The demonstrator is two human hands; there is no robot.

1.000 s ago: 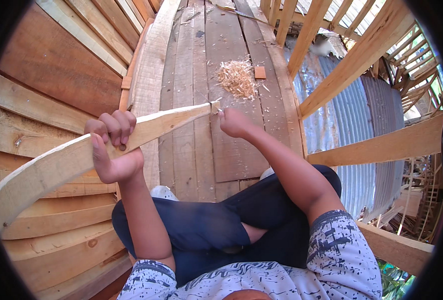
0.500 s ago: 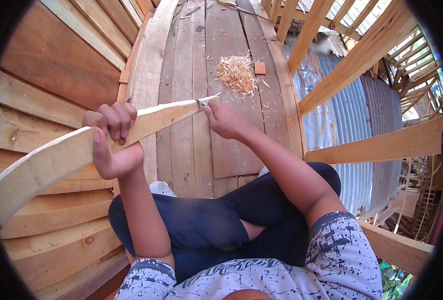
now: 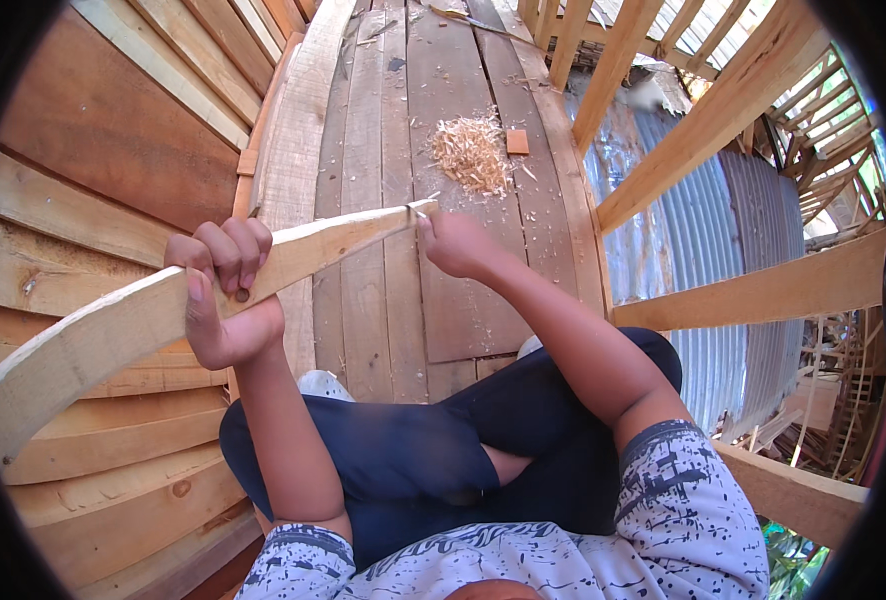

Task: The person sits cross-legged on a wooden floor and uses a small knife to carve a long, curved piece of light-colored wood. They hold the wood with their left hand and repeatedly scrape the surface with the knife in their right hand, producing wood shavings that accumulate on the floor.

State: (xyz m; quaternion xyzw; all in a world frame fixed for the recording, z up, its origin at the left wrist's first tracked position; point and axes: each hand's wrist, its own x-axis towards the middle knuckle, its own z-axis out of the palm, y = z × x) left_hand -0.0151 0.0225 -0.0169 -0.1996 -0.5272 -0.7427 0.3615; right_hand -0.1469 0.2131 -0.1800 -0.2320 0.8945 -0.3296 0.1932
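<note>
A long, curved piece of pale wood slants across in front of me, its thick end low at the far left and its thin tip to the right. My left hand is wrapped round its middle, near a round brown spot on the side. At the tip, my right hand is closed on a small knife, most of it covered by the fingers. The bit of blade that shows touches the wood's upper edge.
A heap of wood shavings lies on the plank floor ahead, beside a small orange-brown square block. Stacked boards form a wall at left. A wooden railing and corrugated metal sheets are at right. My crossed legs are below.
My right hand has shifted slightly right and down with the knife at the tip. A thin curl that stuck up there is gone. My left hand keeps its hold.
</note>
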